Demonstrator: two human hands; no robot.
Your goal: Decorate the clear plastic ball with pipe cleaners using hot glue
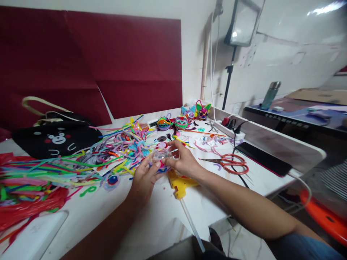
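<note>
Between my two hands is a clear round plastic piece [160, 155] with coloured pipe cleaners around its lower part. My left hand [144, 177] grips its near left side, thumb on top. From the right, my right hand [183, 159] holds it with the thumb pressed on the near rim and the fingers behind. Under and beyond my right wrist lies a yellow glue gun [177, 185], with a clear glue stick [192, 224] running out toward me. Left of my left hand rests a round piece with a blue centre [112, 180].
A heap of pipe cleaners [119, 144] spreads across the left of the table. Orange-handled scissors [230, 163] and a phone [262, 158] lie right. Finished colourful balls [181, 122] and animal-faced ones [202, 111] stand at the back, near a power strip [230, 130]. A black bag [56, 139] sits left.
</note>
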